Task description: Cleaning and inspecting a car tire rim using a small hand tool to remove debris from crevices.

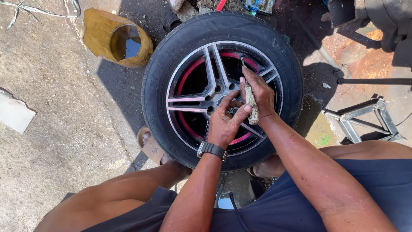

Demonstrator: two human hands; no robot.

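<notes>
Rough sunlit concrete lay under the black tyre with its silver-and-red spoked alloy rim (201, 92), where the right hand (259, 92) clenched a worn wooden-handled tool (251, 107) at the hub and the left hand (225, 122), fingers curled, pressed beside it.

Left of the scissor jack (365, 120) I am seeing a puddle (319, 133) lying on the ground. Far to the jack's left, a cut yellow container (116, 38) is holding water, and a pale broken slab (15, 114) is lying beyond it.
</notes>
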